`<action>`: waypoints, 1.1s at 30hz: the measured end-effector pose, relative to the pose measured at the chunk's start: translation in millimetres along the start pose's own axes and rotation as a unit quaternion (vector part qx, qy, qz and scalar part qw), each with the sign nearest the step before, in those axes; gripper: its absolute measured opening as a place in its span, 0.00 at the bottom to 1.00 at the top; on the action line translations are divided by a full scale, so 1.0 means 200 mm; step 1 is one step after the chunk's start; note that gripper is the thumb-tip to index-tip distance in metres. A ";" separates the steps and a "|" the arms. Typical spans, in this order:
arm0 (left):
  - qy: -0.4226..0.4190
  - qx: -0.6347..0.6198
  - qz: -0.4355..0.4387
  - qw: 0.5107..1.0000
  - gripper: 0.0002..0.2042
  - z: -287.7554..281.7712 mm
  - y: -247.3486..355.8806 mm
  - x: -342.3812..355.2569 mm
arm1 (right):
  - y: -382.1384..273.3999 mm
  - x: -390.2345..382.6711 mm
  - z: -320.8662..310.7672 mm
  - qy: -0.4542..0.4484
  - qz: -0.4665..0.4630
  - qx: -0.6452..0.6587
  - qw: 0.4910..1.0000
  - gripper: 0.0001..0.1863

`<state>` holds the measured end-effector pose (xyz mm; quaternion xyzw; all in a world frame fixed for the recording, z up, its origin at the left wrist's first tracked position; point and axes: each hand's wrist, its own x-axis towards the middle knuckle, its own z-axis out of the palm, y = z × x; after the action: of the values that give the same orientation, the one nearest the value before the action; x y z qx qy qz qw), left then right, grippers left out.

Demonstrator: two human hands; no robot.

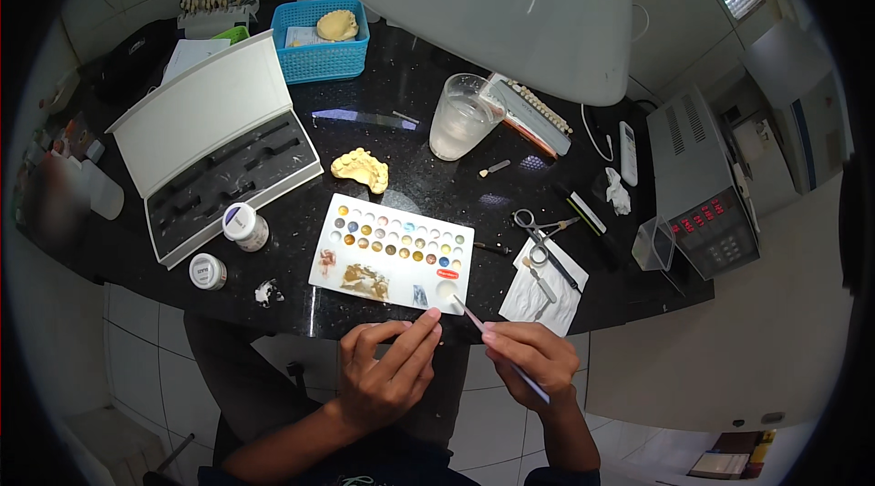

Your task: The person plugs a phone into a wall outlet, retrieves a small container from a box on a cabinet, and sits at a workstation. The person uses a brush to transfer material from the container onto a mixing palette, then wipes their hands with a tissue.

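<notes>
In my right hand [533, 354] is a slim brush [504, 359] with a pale lilac handle, pinched between the fingers. Its tip meets the creamy patch at the lower right corner of a white mixing palette [392, 290], which has rows of small wells filled with coloured pastes and brown smears below them. Close to the palette's front edge is my left hand [390, 360], some fingers stretched toward the brush tip and others bent. Nothing shows between them. A yellowish dental cast [361, 170] lies just behind the palette.
An open white case [214, 135] and two lidded jars [244, 229] [208, 272] stand left. Behind are a blue basket [321, 62] and a cup of liquid [460, 117]. Scissor-handled forceps [538, 235] rest by a tissue [538, 299], right. A lamp head [510, 7] hangs above.
</notes>
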<state>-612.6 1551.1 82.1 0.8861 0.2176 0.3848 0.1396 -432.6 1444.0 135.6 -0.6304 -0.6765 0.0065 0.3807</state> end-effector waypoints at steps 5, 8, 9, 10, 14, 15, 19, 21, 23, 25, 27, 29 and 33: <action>0.007 -0.021 0.001 1.000 0.17 0.00 0.01 0.00 | -0.01 0.00 0.04 -0.017 -0.050 -0.044 0.998 0.18; 0.012 -0.001 0.005 1.000 0.16 -0.02 -0.01 -0.01 | -0.04 -0.02 0.02 0.002 -0.042 -0.033 0.999 0.16; 0.013 0.014 0.007 1.000 0.16 -0.02 -0.01 -0.01 | -0.05 -0.03 0.00 0.004 -0.042 -0.038 0.998 0.16; 0.012 0.008 0.009 1.000 0.16 -0.03 -0.01 -0.01 | -0.06 -0.06 -0.03 0.027 -0.011 -0.040 0.999 0.15; 0.027 -0.026 0.033 0.999 0.17 0.00 -0.01 -0.03 | -0.09 -0.11 -0.22 0.141 0.076 -0.031 0.987 0.12; 0.028 -0.027 0.036 0.999 0.17 0.00 -0.02 -0.04 | -0.07 -0.09 -0.27 0.164 0.081 -0.019 0.983 0.13; 0.017 -0.050 0.074 0.996 0.17 -0.10 -0.03 -0.12 | -0.05 0.08 -0.40 0.166 0.139 0.100 0.971 0.11; 0.033 -0.078 0.064 0.994 0.19 -0.22 0.01 -0.22 | -0.07 0.19 -0.42 0.165 0.219 0.091 0.957 0.11; 0.038 -0.082 0.060 0.994 0.19 -0.34 0.01 -0.34 | -0.01 0.26 -0.45 0.117 0.265 0.052 0.956 0.13; 0.065 -0.077 -0.003 0.995 0.20 -0.42 -0.04 -0.44 | 0.09 0.28 -0.50 0.074 0.313 0.005 0.947 0.17; 0.090 -0.050 -0.058 0.993 0.19 -0.48 -0.11 -0.54 | 0.24 0.26 -0.53 -0.072 0.338 -0.138 0.928 0.23; 0.116 -0.018 -0.121 0.986 0.18 -0.55 -0.18 -0.62 | 0.33 0.23 -0.51 -0.089 0.324 -0.161 0.928 0.24; 0.186 0.006 -0.259 0.948 0.17 -0.66 -0.32 -0.73 | 0.41 0.22 -0.46 -0.083 0.300 -0.152 0.938 0.20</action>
<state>-818.1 1545.7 53.1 0.7124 0.4645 0.4919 0.1861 -311.0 1456.4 182.4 -0.8518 -0.4777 0.0699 0.2034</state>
